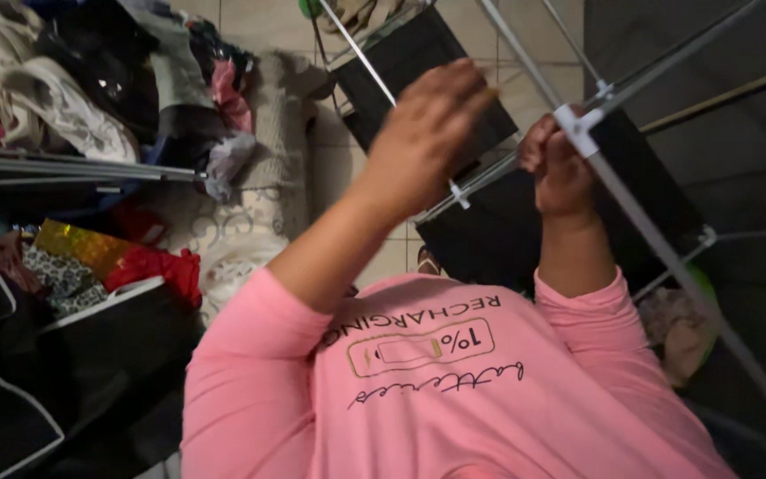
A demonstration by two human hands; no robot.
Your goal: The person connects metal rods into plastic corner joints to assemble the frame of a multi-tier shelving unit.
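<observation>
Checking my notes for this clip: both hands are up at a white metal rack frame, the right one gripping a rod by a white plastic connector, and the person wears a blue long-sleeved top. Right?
Not quite: the head view shows the top is pink, not blue. The rest holds: the left hand and right hand are up at the rack frame, by the connector.

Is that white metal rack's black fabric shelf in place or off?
In place: the black fabric shelf spans the white metal rack's rods; right hand grips one.

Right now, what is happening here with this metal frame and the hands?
A person in a pink top works at a white metal rack with black fabric shelves. The right hand grips a rod near a white plastic joint. The left hand is raised in front of the frame, blurred. Shoes and clothes are piled on the left.
</observation>
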